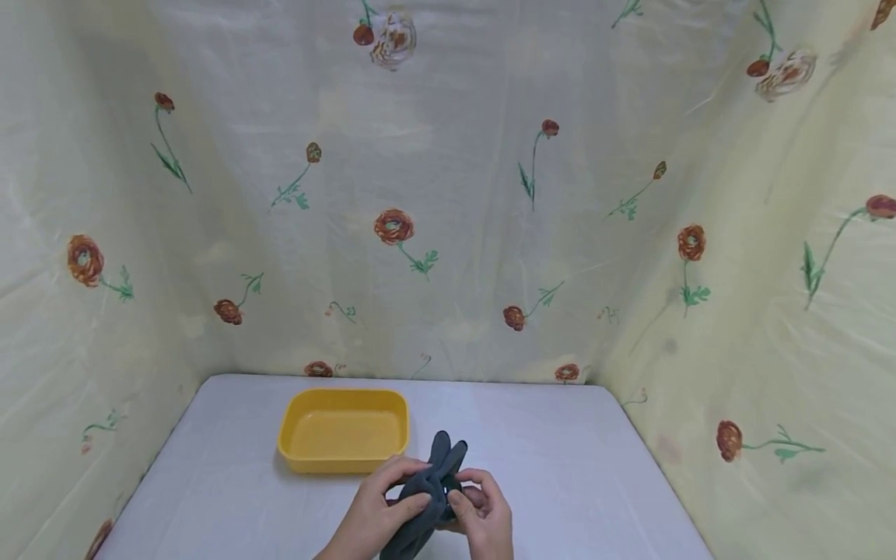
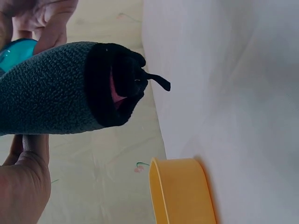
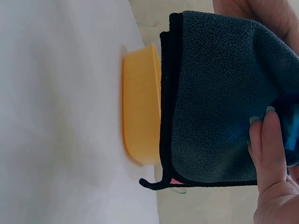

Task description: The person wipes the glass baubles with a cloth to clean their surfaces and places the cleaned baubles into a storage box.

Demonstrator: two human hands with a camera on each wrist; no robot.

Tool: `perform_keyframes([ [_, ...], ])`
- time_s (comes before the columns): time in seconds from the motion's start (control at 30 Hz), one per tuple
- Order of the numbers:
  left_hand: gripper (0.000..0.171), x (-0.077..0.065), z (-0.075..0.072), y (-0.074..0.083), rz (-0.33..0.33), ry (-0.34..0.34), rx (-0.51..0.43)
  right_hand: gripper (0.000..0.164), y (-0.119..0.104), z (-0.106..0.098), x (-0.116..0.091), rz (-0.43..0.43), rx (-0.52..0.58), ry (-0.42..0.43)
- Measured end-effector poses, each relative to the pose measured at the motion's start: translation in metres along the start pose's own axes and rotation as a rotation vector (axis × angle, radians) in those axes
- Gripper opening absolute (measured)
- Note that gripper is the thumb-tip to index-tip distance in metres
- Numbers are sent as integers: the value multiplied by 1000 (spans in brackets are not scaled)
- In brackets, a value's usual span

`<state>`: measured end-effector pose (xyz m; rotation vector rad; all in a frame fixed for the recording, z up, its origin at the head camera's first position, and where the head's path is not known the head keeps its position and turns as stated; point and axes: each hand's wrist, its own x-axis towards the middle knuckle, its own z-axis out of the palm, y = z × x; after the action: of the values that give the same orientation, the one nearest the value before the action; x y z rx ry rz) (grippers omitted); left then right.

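A dark grey cloth (image 1: 414,515) with black edging is folded and held above the table, its two narrow ends sticking up in the head view. My left hand (image 1: 389,504) grips it from the left, thumb on the near side. A hanging loop (image 2: 159,81) and a bit of pink show at its edge. My right hand (image 1: 488,515) pinches a shiny teal object (image 2: 18,54) against the cloth's right side. Hand and cloth cover much of this smooth, rounded object, so its kind cannot be told. In the right wrist view, right-hand fingers (image 3: 270,144) lie along the cloth.
A yellow tray (image 1: 343,465) stands on the white table (image 1: 560,459), behind and to the left of the hands. Flower-printed curtain (image 1: 462,257) encloses the table at the back and both sides.
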<state>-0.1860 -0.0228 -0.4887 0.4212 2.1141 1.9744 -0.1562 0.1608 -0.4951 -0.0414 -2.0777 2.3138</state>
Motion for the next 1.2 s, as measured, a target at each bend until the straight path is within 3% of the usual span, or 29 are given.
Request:
perform_keyframes([
  [0.73,36,-1,0,3,0,19,14,50,-2,-1,-5,-23,-41,4],
  [0.97,35,-3,1,3,18,19,40,56,-2,-2,-6,15,-50,13],
  [1.2,36,-3,2,5,-7,25,35,56,-1,-1,-6,11,-123,65],
])
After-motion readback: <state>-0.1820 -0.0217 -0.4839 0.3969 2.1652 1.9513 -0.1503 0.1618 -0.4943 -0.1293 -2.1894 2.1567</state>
